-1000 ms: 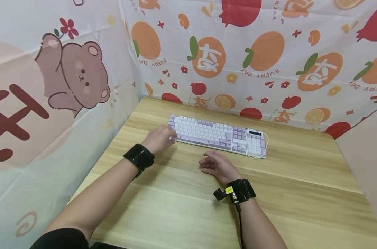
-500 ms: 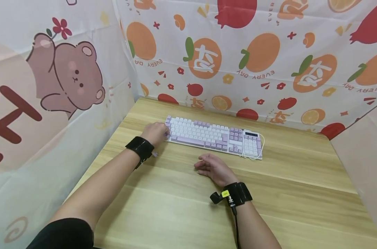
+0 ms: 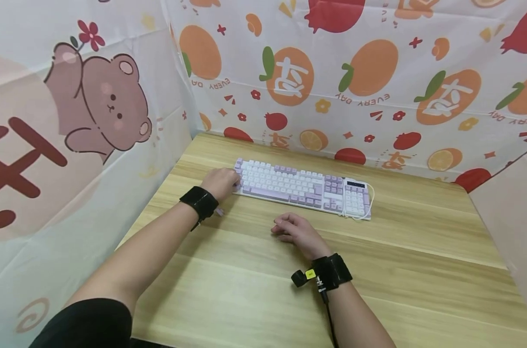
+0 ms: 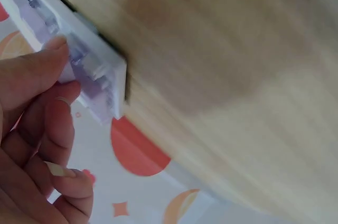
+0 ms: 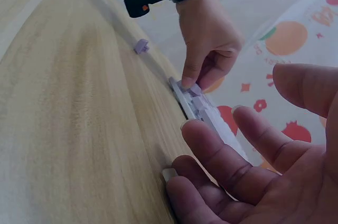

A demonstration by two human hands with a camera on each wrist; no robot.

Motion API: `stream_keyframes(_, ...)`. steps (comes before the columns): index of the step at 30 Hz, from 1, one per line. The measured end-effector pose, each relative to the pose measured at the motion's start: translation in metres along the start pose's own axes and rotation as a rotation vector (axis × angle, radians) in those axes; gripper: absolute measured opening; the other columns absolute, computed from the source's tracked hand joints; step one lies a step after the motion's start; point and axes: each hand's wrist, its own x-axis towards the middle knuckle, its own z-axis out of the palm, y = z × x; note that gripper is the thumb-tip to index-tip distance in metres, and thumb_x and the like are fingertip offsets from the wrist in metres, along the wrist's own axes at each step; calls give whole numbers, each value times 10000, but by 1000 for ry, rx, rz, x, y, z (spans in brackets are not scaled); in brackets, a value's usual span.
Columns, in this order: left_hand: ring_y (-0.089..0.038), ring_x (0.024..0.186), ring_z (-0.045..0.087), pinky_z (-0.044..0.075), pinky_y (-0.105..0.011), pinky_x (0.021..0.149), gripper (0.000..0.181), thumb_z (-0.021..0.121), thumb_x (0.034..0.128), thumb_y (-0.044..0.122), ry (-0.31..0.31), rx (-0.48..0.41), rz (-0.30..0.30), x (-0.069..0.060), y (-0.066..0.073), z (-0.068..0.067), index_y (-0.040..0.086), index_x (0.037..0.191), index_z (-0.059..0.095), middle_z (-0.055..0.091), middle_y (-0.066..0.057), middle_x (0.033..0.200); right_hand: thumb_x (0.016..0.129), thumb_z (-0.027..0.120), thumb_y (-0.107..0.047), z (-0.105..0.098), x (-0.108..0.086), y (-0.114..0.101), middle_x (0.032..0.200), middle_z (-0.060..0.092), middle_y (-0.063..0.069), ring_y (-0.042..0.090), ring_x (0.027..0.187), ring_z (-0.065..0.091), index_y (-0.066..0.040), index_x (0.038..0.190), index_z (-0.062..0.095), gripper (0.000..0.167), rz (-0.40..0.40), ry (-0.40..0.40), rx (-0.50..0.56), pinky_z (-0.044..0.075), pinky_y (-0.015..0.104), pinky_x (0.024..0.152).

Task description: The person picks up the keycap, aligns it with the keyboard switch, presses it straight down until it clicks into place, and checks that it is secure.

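Note:
A white and lilac keyboard (image 3: 281, 185) lies on the wooden table. My left hand (image 3: 220, 183) is at its near left corner. In the left wrist view, thumb and forefinger pinch a lilac keycap (image 4: 67, 74) at the keyboard's edge, beside uncovered clear switches (image 4: 92, 69). The fingers partly hide this keycap. Another lilac keycap (image 5: 141, 46) lies loose on the table, close under the left wrist; in the head view the wristband covers part of it. My right hand (image 3: 300, 234) hovers or rests in front of the keyboard, fingers loosely bent, holding nothing.
A white cable (image 3: 370, 203) loops round the keyboard's right end. Fruit-printed cloth (image 3: 333, 87) hangs behind the table (image 3: 420, 290), and a bear-printed cloth (image 3: 111, 106) hangs on the left. Black bands (image 3: 331, 271) with cameras sit on both wrists.
My left hand has shifted slightly left at the keyboard's corner. A loose lilac keycap has come into sight on the table beneath the left wrist. My right hand has barely moved.

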Motion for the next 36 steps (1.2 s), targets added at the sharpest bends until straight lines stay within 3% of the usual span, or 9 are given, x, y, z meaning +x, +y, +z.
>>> stream_keyframes(6,-140,683,566,496,-318,613,48,756,846,107,-33,-24,2,1,-2,3,143,820,774,705,-4,826,987,586,-335,3,-3,1,1147,657,194,287,1099,628,49,1229,545,456,2,13,-94,498,426,975)
stream_keyframes(13,-144,680,558,472,-309,603,58,745,862,121,-48,-7,16,2,1,2,153,821,769,700,2,826,984,588,-345,3,-3,3,1148,654,193,282,1104,623,45,1224,549,460,-2,14,-92,499,418,978)
stream_keyframes(23,-143,627,559,499,-310,575,87,738,842,56,55,103,125,3,6,6,109,774,754,691,-17,760,981,597,-329,3,-2,5,1143,656,214,306,1104,623,46,1212,557,442,-14,20,-83,485,447,990)
stream_keyframes(30,-139,640,566,510,-301,573,109,748,817,26,73,113,107,-1,8,10,120,769,777,683,-25,755,980,599,-318,4,-1,8,1143,658,222,320,1103,623,43,1214,558,432,-19,31,-87,493,443,978)
stream_keyframes(33,-205,713,578,525,-331,614,127,721,827,8,87,163,133,-5,10,10,114,793,783,672,-64,810,978,601,-321,4,-1,8,1134,662,216,314,1096,625,42,1207,563,431,-18,34,-94,499,433,969)
stream_keyframes(36,-302,934,605,549,-416,750,91,713,857,54,98,205,145,-12,10,9,109,878,783,690,-120,1019,979,597,-327,3,0,7,1137,659,219,322,1100,622,45,1209,562,439,-28,25,-103,499,433,971)
